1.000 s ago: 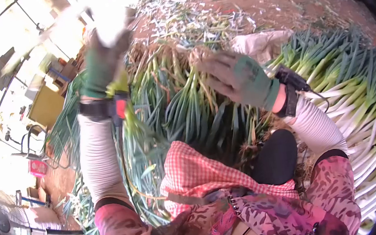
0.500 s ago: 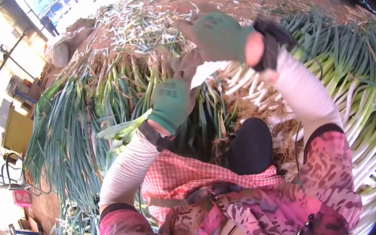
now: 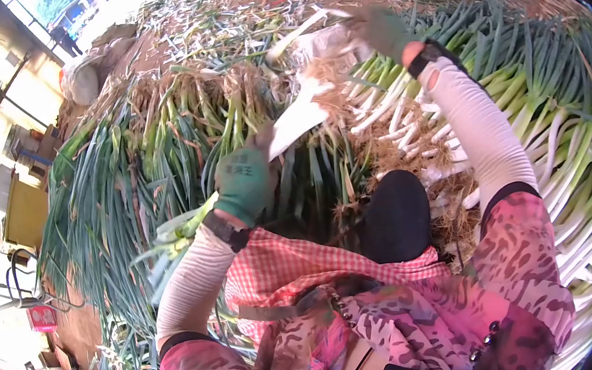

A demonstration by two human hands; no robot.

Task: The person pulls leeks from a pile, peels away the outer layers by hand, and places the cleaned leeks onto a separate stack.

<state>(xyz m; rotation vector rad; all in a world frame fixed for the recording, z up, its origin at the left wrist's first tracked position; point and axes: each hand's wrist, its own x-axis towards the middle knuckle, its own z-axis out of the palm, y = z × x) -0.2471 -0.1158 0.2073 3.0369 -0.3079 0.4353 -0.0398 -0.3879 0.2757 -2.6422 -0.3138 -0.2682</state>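
Observation:
In a green glove, my left hand (image 3: 246, 181) grips a leek (image 3: 297, 118); its white stem and roots point up and right, its green leaves trail behind my wrist. My right hand (image 3: 379, 31), also gloved, is raised at the upper right, its fingers blurred around the end of a pale peeled strip (image 3: 309, 28) that stretches left. Unpeeled leeks (image 3: 174, 138) with brown dry roots lie to the left and ahead. White-stemmed leeks (image 3: 557, 138) are piled on the right, their roots toward the middle.
Leaf scraps (image 3: 211, 25) litter the brown ground ahead. A pale sack (image 3: 81, 81) lies at the upper left, with a person (image 3: 64, 40) standing beyond it. A yellow panel (image 3: 26, 211) and a chair (image 3: 24, 283) are at the left. My dark-covered knee (image 3: 398, 215) is at centre.
My right hand has moved up and right, away from the leek, with the strip trailing. My left hand has shifted left and slightly down, and the leek's white stem and roots now show.

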